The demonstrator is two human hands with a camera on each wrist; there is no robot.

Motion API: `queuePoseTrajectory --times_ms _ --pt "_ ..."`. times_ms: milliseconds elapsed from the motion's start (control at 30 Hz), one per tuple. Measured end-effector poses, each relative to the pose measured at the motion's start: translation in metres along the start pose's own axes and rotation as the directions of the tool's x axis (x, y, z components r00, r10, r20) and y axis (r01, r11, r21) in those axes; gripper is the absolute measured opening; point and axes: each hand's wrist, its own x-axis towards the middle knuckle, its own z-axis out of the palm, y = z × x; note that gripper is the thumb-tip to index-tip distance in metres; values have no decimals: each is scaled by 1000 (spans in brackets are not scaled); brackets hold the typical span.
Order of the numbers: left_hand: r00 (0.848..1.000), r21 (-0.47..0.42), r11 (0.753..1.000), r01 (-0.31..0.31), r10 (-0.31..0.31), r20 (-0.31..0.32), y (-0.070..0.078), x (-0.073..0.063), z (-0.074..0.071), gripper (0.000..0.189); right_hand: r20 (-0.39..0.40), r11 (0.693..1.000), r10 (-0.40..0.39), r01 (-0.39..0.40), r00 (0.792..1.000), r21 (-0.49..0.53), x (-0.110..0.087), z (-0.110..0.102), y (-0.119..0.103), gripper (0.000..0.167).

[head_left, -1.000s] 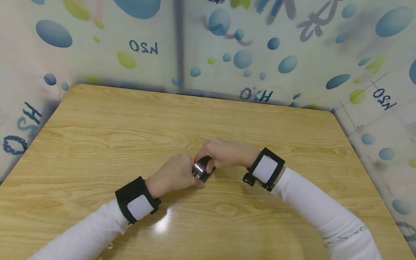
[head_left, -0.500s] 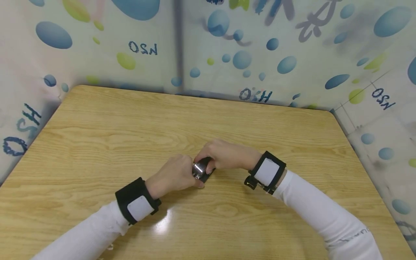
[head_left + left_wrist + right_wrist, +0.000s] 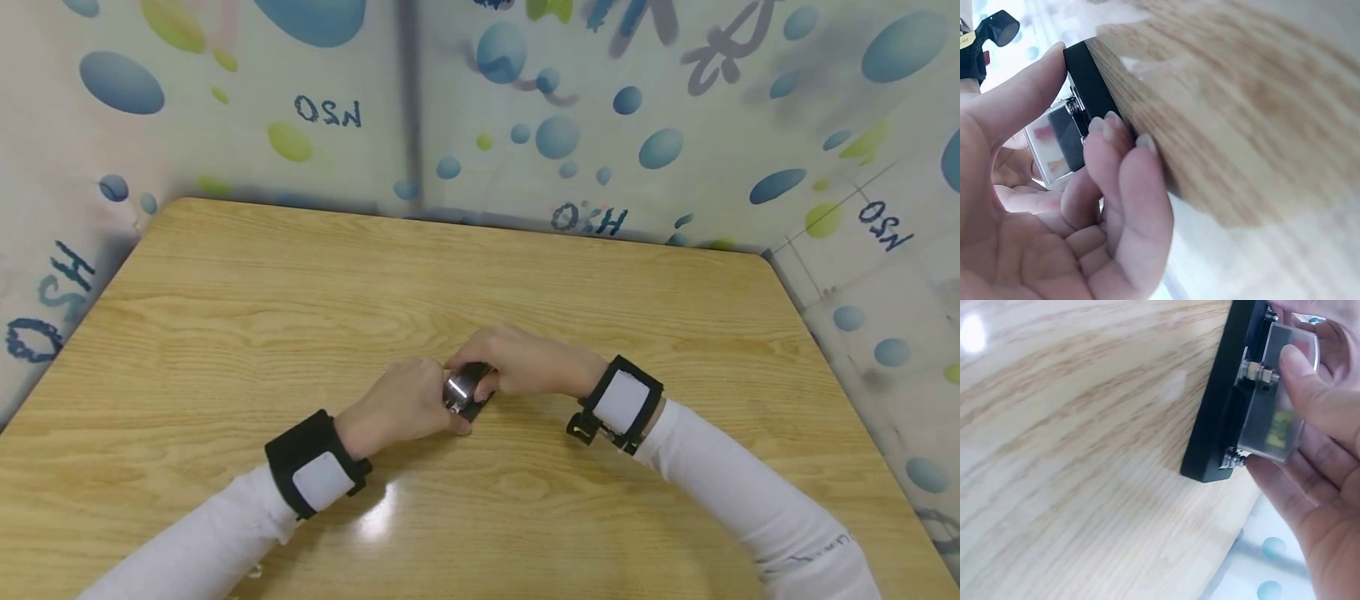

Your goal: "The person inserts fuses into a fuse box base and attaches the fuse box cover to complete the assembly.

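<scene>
A small electrical terminal block sits at the middle of the table, with a black base and a clear plastic cover. Metal bolts with nuts stick up along the base beside the cover. My left hand holds the base between thumb and fingers, the thumb at one end in the left wrist view. From the other side, my right hand grips the clear cover, thumb on its face and fingers around its far side. In the head view, the hands hide much of the block.
The wood-grain table spreads out around both hands. Behind it stands a pale wall covering printed with blue and green bubbles. Each wrist wears a black strap, such as the left strap, over a white sleeve.
My right wrist and forearm have dropped slightly toward me, and the right hand has shifted a little with them. The left hand and the block stay in place.
</scene>
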Motion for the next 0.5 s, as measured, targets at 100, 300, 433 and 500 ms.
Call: queuePoseTrajectory --times_ms 100,300,433,500 --pt "1000 17 1000 1 -1 -1 0 -1 -1 35 -21 1000 6 -7 1000 -22 -1 2 0 46" --pt "1000 29 1000 -2 2 -2 -2 -2 -1 35 -22 999 23 -23 999 -30 -2 5 0 48" --pt "1000 19 1000 -7 7 6 -2 -3 -1 34 -25 999 16 -17 1000 -34 -2 6 0 49" --pt "1000 15 1000 -11 11 6 -3 -4 -1 33 -24 999 8 -9 1000 -45 -3 7 1 50"
